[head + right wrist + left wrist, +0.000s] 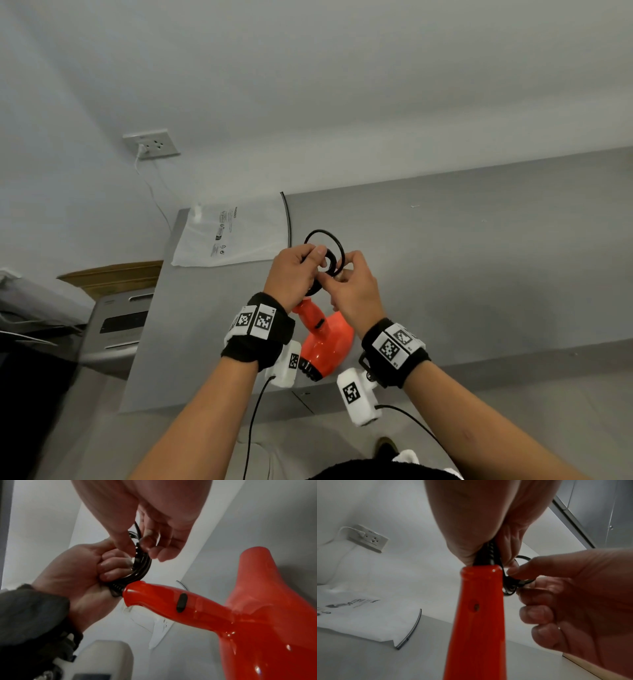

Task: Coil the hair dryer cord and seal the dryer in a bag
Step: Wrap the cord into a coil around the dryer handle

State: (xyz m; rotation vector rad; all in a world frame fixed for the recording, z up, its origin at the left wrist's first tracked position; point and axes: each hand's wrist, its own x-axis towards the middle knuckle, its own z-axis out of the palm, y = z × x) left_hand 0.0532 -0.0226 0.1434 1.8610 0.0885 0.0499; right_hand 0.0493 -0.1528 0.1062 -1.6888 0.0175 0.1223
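Note:
A red hair dryer point(325, 339) sits low near the grey table's point(479, 274) front edge, its handle point(477, 615) pointing up toward both hands. Its black cord point(323, 255) is gathered in several loops above the handle. My left hand point(301, 263) grips the loops where the cord leaves the handle, fingers curled round them point(111, 566). My right hand point(346, 281) pinches the coil point(142, 563) from the other side between thumb and forefinger. A clear zip bag point(233, 233) with printed text lies flat at the table's far left corner, its dark zip strip point(288, 219) curling upward.
A wall socket point(152, 144) with a white plug and thin white cable is on the wall behind the bag. A cardboard box point(113, 277) and a grey appliance point(116, 329) stand left of the table. Grey tabletop stretches to the right.

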